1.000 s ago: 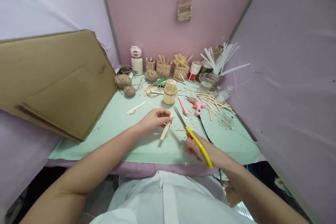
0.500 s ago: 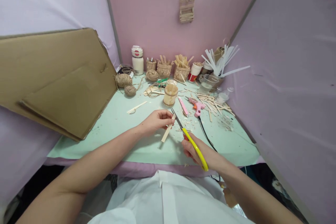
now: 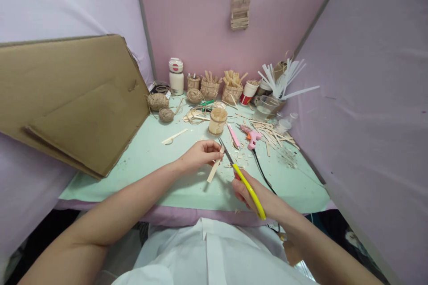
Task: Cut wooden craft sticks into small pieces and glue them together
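Between the fingers of my left hand (image 3: 202, 156) is a thin, pale wooden strip (image 3: 213, 172), its lower end slanting toward me over the table. My right hand (image 3: 246, 191) grips scissors (image 3: 246, 189) with yellow handles. The scissor blades point away from me and lie at the strip's upper end, beside my left fingertips; whether they touch the wood I cannot tell. Just beyond the blade tips stands a small round wooden cup (image 3: 217, 121) with twine bands. To the right of the cup lie a pink cutter pen (image 3: 233, 136) and a pink glue gun (image 3: 252, 137).
Wood scraps (image 3: 272, 132) spread over the right side. At the back stand containers of sticks (image 3: 232, 92), a white bottle (image 3: 176, 81) and white glue sticks (image 3: 284, 78). Twine balls (image 3: 158, 102) sit back left, near a large cardboard sheet (image 3: 76, 102). The glue gun's black cord (image 3: 262, 171) runs near my right hand.
The view has shifted very slightly. Both hands, the strip and the scissors keep nearly the same positions.
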`<state>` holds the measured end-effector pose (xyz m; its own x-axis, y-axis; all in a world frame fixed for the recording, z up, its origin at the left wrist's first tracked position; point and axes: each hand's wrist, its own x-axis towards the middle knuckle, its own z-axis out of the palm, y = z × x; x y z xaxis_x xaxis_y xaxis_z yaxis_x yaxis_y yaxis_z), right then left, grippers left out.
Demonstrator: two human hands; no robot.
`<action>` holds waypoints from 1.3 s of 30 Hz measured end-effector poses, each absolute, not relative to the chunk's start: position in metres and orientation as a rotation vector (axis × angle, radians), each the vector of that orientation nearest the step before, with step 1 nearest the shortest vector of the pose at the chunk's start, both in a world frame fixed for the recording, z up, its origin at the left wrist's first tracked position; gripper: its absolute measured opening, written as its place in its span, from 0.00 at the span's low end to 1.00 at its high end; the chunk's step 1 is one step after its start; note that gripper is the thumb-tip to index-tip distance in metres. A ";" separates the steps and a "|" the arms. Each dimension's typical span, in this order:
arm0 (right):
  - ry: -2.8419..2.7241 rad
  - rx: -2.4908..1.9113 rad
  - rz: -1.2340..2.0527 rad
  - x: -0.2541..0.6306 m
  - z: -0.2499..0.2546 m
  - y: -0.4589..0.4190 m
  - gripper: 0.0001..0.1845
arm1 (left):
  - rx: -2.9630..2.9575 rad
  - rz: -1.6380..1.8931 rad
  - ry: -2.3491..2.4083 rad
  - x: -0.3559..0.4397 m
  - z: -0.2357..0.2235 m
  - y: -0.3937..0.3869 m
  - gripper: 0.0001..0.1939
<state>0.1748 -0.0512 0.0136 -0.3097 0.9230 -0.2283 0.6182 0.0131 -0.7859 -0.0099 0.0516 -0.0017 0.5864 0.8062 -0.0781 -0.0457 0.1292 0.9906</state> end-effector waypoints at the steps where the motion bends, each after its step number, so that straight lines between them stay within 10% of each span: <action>1: -1.941 -1.581 1.203 0.175 0.014 -0.052 0.20 | 1.306 0.705 0.738 -0.010 -0.001 0.051 0.13; 39: -1.960 -1.584 1.412 0.208 0.026 -0.063 0.23 | 1.481 0.464 0.766 -0.020 0.009 0.058 0.14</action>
<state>0.2082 -0.0629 0.0264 -0.3764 0.8546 -0.3576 0.6098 -0.0620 -0.7901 -0.0199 0.0583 0.0092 0.6895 0.7037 -0.1714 0.1750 0.0679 0.9822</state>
